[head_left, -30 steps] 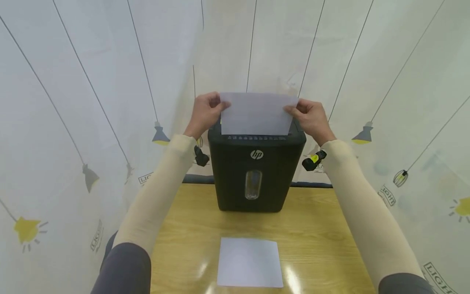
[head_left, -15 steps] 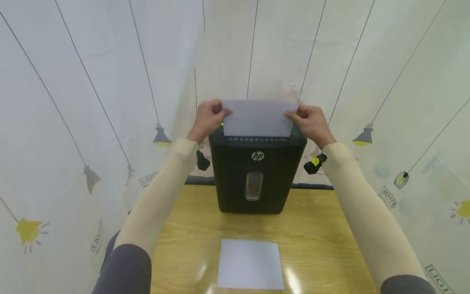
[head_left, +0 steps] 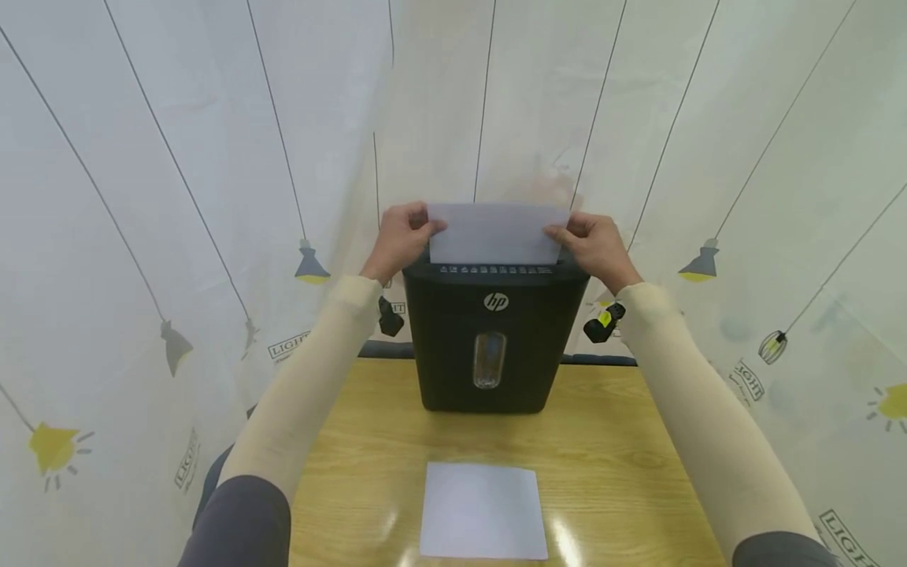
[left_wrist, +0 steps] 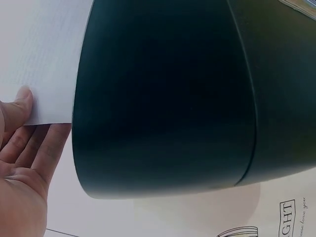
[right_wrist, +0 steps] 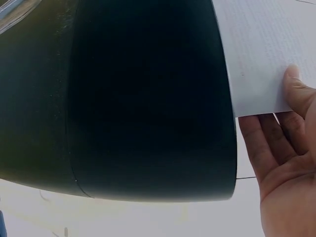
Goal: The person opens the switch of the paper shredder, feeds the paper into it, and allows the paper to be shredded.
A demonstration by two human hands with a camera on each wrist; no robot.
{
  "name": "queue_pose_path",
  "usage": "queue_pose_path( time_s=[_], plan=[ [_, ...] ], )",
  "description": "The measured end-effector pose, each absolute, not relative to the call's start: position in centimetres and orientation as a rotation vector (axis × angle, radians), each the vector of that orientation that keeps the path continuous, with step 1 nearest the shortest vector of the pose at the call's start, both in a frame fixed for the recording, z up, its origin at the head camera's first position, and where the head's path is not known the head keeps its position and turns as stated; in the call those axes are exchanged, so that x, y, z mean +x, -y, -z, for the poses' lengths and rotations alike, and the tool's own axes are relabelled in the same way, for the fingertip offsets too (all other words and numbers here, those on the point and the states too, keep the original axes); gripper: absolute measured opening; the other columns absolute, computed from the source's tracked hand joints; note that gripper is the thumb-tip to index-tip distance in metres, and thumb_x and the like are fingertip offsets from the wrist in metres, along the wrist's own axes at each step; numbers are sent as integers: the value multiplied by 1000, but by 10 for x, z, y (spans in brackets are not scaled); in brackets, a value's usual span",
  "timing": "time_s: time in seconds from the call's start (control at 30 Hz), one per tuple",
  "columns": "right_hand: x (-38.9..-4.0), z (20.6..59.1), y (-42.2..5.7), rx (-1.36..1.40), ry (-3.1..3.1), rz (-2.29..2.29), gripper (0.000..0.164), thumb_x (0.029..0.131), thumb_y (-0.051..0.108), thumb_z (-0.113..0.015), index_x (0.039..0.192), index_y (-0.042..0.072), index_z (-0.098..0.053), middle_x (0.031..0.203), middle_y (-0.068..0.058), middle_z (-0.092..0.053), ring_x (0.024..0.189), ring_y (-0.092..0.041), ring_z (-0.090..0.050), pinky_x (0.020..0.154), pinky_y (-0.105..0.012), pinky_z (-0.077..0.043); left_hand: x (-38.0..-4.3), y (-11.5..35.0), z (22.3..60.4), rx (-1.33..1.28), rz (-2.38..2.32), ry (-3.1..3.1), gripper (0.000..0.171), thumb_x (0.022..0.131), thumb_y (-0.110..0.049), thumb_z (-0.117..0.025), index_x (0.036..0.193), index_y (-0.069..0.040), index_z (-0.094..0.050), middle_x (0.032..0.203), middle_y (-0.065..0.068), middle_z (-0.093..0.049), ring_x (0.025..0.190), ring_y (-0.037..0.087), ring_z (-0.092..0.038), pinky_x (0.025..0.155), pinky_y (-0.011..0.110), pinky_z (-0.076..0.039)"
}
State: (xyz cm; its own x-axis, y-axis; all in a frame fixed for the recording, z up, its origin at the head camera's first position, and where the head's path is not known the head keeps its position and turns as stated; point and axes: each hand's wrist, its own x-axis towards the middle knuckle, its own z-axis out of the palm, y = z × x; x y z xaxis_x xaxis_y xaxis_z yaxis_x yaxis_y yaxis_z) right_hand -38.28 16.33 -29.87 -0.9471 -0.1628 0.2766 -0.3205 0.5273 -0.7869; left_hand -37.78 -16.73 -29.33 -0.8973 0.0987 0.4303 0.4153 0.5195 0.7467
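Observation:
A black HP paper shredder (head_left: 453, 346) stands upright toward the back of the wooden table. One sheet of paper (head_left: 496, 235) rises from the slot in its top, the lower part hidden inside. My left hand (head_left: 402, 238) pinches the sheet's left edge between thumb and fingers. At the opposite edge, my right hand (head_left: 594, 242) pinches it the same way. Both wrist views show the thumb lying on the paper (left_wrist: 52, 64) and the fingers behind it, close to the shredder's top. Faint lines of print show on the sheet (right_wrist: 261, 59) in the right wrist view.
White paper (head_left: 483, 510) lies flat on the wooden table (head_left: 361, 457), in front of the shredder. Behind hangs a pale sheet (head_left: 439, 94) printed with lamps. Black wrist cameras (head_left: 604, 323) sit beside the shredder's sides.
The sheet has sunk further into the shredder's slot, so less of it shows above. Both hands have come down with it, still pinching its edges.

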Motion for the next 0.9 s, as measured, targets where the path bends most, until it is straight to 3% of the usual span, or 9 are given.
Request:
queue_pose_path(
  time_s=[0.23,0.37,0.5,0.63,0.77,0.9],
  plan=[
    [-384,300,-163,402,2603,-1364,53,94,58,-65,126,17,-73,129,-9,-72,122,-24,-64,106,-49,-50,-379,168,296,-441,1336,2416,23,98,-24,-71,85,-6,-64,102,8,-79,92,19,-72,79,31,-53],
    [-385,303,-162,407,2619,-1327,50,95,56,-65,124,16,-74,125,-10,-74,114,-23,-66,98,-45,-52,-379,169,299,-453,1335,2427,29,99,-24,-70,79,-8,-57,96,9,-78,86,20,-69,75,30,-49],
    [-385,308,-162,428,2638,-1267,48,96,54,-66,122,15,-75,119,-12,-75,104,-21,-66,89,-39,-50,-377,171,302,-458,1332,2456,30,99,-23,-70,78,-8,-55,98,9,-78,92,21,-71,82,35,-54],
    [-383,310,-164,452,2667,-1239,47,97,53,-66,122,15,-75,119,-13,-75,105,-24,-66,90,-42,-51,-376,172,303,-460,1312,2507,26,100,-24,-69,82,-9,-58,104,10,-77,101,22,-71,90,40,-56],
    [-382,308,-163,471,2703,-1186,49,98,52,-64,126,13,-71,123,-15,-73,113,-30,-66,96,-51,-52,-374,174,302,-453,1303,2553,27,101,-29,-67,86,-8,-59,101,10,-72,95,22,-65,85,40,-52],
    [-380,304,-161,510,2728,-1108,52,98,53,-64,133,15,-67,130,-16,-70,120,-33,-65,101,-55,-51,-372,175,301,-451,1328,2587,26,101,-36,-66,106,-12,-71,109,9,-72,101,22,-64,90,42,-53]
  ],
)
